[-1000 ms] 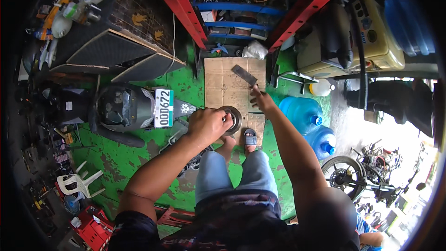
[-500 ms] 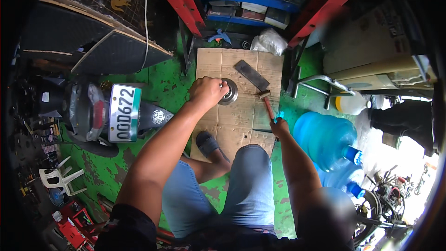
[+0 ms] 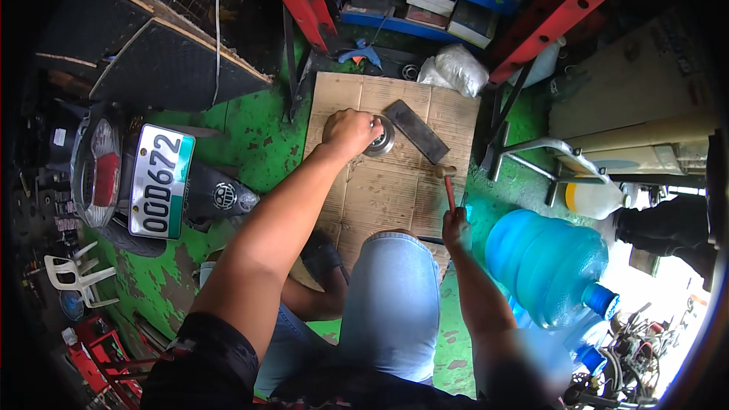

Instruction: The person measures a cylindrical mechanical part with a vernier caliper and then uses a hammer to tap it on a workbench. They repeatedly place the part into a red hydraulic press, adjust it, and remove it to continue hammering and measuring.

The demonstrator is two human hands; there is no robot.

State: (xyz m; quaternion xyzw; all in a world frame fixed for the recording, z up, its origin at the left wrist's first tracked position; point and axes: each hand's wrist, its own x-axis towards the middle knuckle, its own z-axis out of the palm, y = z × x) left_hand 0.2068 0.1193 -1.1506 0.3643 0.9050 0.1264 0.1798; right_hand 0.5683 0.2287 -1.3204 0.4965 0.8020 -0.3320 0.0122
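Observation:
A round steel part with a stepped rim (image 3: pixel 381 139) sits on a flattened sheet of cardboard (image 3: pixel 372 197). My left hand (image 3: pixel 351 133) is closed over its left side, thumb and fingers at its middle; what the fingertips grip there is partly hidden. Just right of the part lies a dark, flat rectangular block (image 3: pixel 418 130), set at a slant. In my right hand (image 3: pixel 455 229) is a hammer (image 3: pixel 449 190), held by its reddish handle. The hammer's head is near the block's closer end; whether it hangs above the cardboard I cannot tell.
Blue water jugs (image 3: pixel 543 266) lie on the right, beside my right forearm. A metal tube frame (image 3: pixel 543 152) stands beyond them. On the left is a motorbike's rear (image 3: pixel 114 175). Red uprights (image 3: pixel 300 0) and a plastic bag (image 3: pixel 456 70) border the cardboard's far side.
The steel part and my left hand have shifted away from me, closer to the block. My right hand and the hammer have come slightly nearer to me. The whole view has also shifted.

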